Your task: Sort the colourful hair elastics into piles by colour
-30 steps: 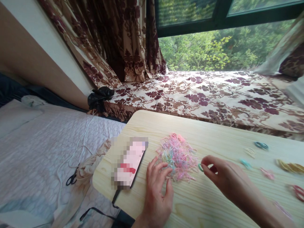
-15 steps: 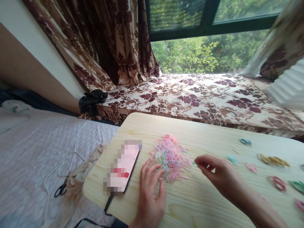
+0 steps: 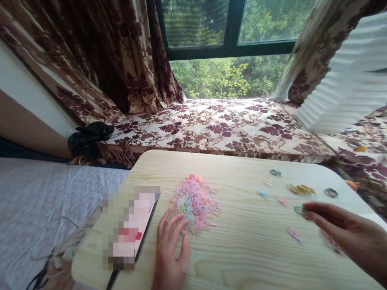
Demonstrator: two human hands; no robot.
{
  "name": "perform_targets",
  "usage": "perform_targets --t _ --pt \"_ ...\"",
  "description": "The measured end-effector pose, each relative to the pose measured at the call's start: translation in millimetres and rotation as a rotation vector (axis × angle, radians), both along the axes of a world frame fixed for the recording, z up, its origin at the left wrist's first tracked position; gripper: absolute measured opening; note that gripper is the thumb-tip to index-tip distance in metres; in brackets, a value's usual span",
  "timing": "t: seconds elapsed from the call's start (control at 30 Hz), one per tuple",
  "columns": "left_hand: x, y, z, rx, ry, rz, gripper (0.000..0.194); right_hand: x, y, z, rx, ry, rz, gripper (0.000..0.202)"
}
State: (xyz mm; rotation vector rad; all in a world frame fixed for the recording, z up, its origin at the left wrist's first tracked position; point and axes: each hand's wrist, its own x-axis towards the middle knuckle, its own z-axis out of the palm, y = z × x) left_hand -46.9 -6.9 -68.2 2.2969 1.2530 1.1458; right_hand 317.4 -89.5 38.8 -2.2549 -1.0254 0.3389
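My right hand pinches a small green hair tie between thumb and fingertips at the right of the wooden table. Beneath and behind that hand, pink hair ties are partly hidden. My left hand lies palm down with its fingers apart. Its fingertips reach the lower left edge of a loose heap of thin pastel bands, mostly pink with some mint and yellow. Separate little groups lie right of the heap: yellow hair ties, blue-grey ones, a turquoise one and a pink one.
A phone, partly blurred out, lies at the table's left with a black cable. Dark hair ties sit near the right edge. Beyond the table are a flower-patterned window seat and white pleated material.
The view has swung to the right. My right hand has carried the green hair tie away from the heap, rightward to the sorted groups. My left hand stays beside the heap.
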Motion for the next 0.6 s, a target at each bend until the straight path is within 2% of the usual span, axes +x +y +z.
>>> perform_targets --t 0.03,0.1,0.2,0.27,0.43,0.6 --pt "-1 1 -1.0 0.01 0.009 -0.008 0.033 13 -6 0.3 -0.033 0.065 -0.09 0.035" --pt "-3 2 -2.4 0.017 0.019 -0.015 0.033 39 -18 -3.0 -0.051 0.119 -0.183 0.033" --pt "-3 1 -2.2 0.014 0.015 -0.011 0.033 72 -33 -14.0 -0.121 0.039 -0.292 0.031" --pt "-1 0 -1.2 0.008 0.001 0.002 0.032 84 -40 -19.9 -0.149 0.001 -0.321 0.031" --pt "0 1 -1.8 0.024 0.001 -0.001 0.032 83 -40 -19.3 -0.124 -0.05 -0.291 0.022" --pt "-2 2 -5.0 0.032 0.011 -0.003 0.033 84 -35 -16.4 -0.232 -0.163 -0.298 0.023"
